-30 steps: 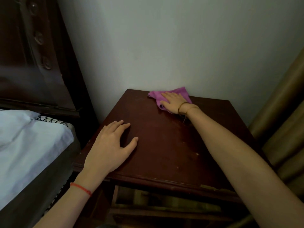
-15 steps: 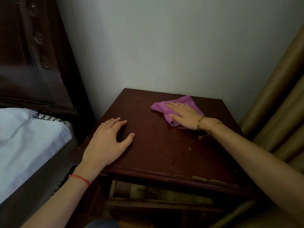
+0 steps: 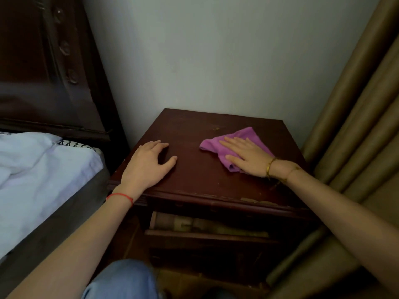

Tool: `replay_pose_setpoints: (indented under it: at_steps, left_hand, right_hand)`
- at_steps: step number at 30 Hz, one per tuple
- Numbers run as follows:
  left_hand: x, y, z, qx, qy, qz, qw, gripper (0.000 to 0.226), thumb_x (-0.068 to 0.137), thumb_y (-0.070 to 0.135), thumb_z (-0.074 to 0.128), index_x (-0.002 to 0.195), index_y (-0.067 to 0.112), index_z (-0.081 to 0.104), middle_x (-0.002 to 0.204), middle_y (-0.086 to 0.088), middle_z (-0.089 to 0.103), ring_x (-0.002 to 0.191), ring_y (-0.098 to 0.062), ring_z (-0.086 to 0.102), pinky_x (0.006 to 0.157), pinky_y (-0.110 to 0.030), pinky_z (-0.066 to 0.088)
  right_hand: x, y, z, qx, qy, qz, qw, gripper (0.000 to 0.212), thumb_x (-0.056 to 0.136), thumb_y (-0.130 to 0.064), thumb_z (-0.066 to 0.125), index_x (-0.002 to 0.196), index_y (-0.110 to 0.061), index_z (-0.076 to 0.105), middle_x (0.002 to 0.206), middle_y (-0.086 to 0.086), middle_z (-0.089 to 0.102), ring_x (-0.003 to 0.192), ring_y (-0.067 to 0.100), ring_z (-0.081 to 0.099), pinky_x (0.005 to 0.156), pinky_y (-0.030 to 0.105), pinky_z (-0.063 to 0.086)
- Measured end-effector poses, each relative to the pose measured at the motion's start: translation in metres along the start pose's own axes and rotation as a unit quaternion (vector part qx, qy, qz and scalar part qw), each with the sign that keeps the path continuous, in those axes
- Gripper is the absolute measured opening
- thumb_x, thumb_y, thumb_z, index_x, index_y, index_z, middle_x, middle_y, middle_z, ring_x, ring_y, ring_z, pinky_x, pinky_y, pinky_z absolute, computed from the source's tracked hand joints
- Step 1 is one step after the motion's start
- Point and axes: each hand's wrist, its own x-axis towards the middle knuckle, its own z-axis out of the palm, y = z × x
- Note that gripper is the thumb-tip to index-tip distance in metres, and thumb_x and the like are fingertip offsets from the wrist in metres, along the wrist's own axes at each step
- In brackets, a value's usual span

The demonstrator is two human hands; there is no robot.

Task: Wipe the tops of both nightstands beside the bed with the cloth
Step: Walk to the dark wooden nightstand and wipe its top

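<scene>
Single head view, worn camera, looks forward and down, close over nightstand (image 3: 194,182) top; wall straight ahead, bed (image 3: 43,169) at frame left.

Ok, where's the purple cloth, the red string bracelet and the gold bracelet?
purple cloth (image 3: 241,134): head view, its far bare part.
red string bracelet (image 3: 121,195): head view, its middle.
gold bracelet (image 3: 269,167): head view, its band.

cloth (image 3: 235,140): partly covered by the right hand (image 3: 248,156)
bed (image 3: 38,169): cut off at the left edge
drawer contents (image 3: 205,227): too dark to be identified
</scene>
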Motion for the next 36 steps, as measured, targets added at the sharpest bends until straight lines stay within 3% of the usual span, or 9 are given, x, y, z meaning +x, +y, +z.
replay_pose_setpoints:
  at_steps: [4, 7, 12, 14, 21, 23, 27, 29, 36]
  left_hand:
    - [-0.002, 0.002, -0.001, 0.005, 0.002, -0.004, 1.0, 0.061, 0.089, 0.056, 0.053, 0.14, 0.022, 0.05, 0.15, -0.004, 0.043, 0.141, -0.022, 0.032, 0.118, -0.039, 0.022]
    - [-0.003, 0.002, -0.001, 0.013, -0.006, -0.003, 1.0, 0.061, 0.091, 0.056, 0.05, 0.141, 0.022, 0.048, 0.151, -0.004, 0.041, 0.142, -0.022, 0.031, 0.119, -0.039, 0.021]
    - [-0.003, 0.0, -0.002, 0.018, -0.015, 0.001, 1.0, 0.063, 0.091, 0.06, 0.047, 0.143, 0.024, 0.046, 0.152, -0.002, 0.039, 0.143, -0.021, 0.029, 0.119, -0.038, 0.018]
    - [-0.003, 0.0, -0.002, 0.015, -0.009, 0.002, 1.0, 0.063, 0.09, 0.06, 0.047, 0.142, 0.025, 0.047, 0.152, -0.002, 0.039, 0.143, -0.02, 0.03, 0.119, -0.039, 0.019]
    - [0.0, 0.0, 0.002, 0.025, -0.004, 0.004, 1.0, 0.063, 0.091, 0.059, 0.047, 0.143, 0.025, 0.046, 0.152, -0.003, 0.039, 0.143, -0.02, 0.029, 0.12, -0.038, 0.017]
    - [0.0, -0.001, 0.002, 0.027, -0.006, 0.005, 1.0, 0.063, 0.091, 0.06, 0.046, 0.144, 0.025, 0.044, 0.153, -0.002, 0.038, 0.144, -0.02, 0.028, 0.12, -0.038, 0.016]
    - [0.0, -0.001, 0.001, 0.024, -0.007, 0.007, 1.0, 0.064, 0.091, 0.06, 0.045, 0.144, 0.026, 0.044, 0.154, -0.001, 0.037, 0.144, -0.019, 0.027, 0.12, -0.038, 0.016]
    - [-0.001, -0.001, 0.001, 0.02, -0.007, 0.006, 1.0, 0.064, 0.091, 0.06, 0.046, 0.144, 0.026, 0.044, 0.154, -0.001, 0.037, 0.144, -0.019, 0.027, 0.12, -0.038, 0.015]
    - [-0.001, -0.001, 0.001, 0.024, -0.002, 0.011, 1.0, 0.063, 0.091, 0.058, 0.046, 0.144, 0.024, 0.045, 0.153, -0.002, 0.038, 0.144, -0.019, 0.027, 0.12, -0.038, 0.015]
  right_hand:
    - [-0.057, -0.046, 0.005, 0.032, 0.011, -0.102, 0.994, 0.062, 0.093, -0.061, 0.019, 0.148, -0.039, 0.004, 0.155, -0.021, -0.001, 0.141, -0.003, -0.005, 0.115, 0.026, -0.008]
    - [-0.07, -0.047, 0.004, 0.049, -0.001, -0.103, 0.993, 0.057, 0.096, -0.053, 0.025, 0.148, -0.039, 0.006, 0.155, -0.021, -0.001, 0.141, -0.003, -0.005, 0.115, 0.025, -0.008]
    - [-0.019, 0.015, -0.003, 0.009, 0.004, 0.076, 0.997, 0.057, 0.099, -0.049, 0.025, 0.15, -0.031, 0.008, 0.16, -0.005, 0.006, 0.146, 0.015, 0.007, 0.118, 0.035, -0.001]
    - [-0.004, 0.017, -0.002, -0.012, 0.005, 0.109, 0.994, 0.058, 0.099, -0.051, 0.021, 0.151, -0.031, 0.007, 0.16, -0.004, 0.005, 0.146, 0.017, 0.006, 0.118, 0.037, 0.0]
    - [-0.04, -0.029, 0.007, 0.036, 0.022, -0.061, 0.997, 0.058, 0.097, -0.054, 0.024, 0.15, -0.036, 0.008, 0.157, -0.016, 0.005, 0.143, 0.003, 0.003, 0.118, 0.031, -0.004]
    - [-0.028, -0.009, 0.003, 0.029, 0.02, -0.032, 0.999, 0.06, 0.096, -0.056, 0.021, 0.15, -0.034, 0.009, 0.158, -0.012, 0.007, 0.144, 0.007, 0.005, 0.118, 0.032, -0.002]
    - [0.021, 0.04, -0.007, -0.001, 0.017, 0.139, 0.99, 0.059, 0.099, -0.05, 0.023, 0.152, -0.026, 0.01, 0.159, -0.001, 0.01, 0.146, 0.018, 0.01, 0.117, 0.036, 0.002]
    - [0.039, 0.043, -0.007, -0.01, 0.016, 0.165, 0.986, 0.059, 0.099, -0.05, 0.021, 0.152, -0.026, 0.01, 0.159, 0.0, 0.009, 0.146, 0.02, 0.01, 0.118, 0.038, 0.002]
    - [0.011, 0.001, 0.004, 0.018, 0.031, -0.011, 0.999, 0.059, 0.097, -0.054, 0.023, 0.15, -0.032, 0.01, 0.159, -0.01, 0.008, 0.145, 0.01, 0.008, 0.118, 0.034, -0.001]
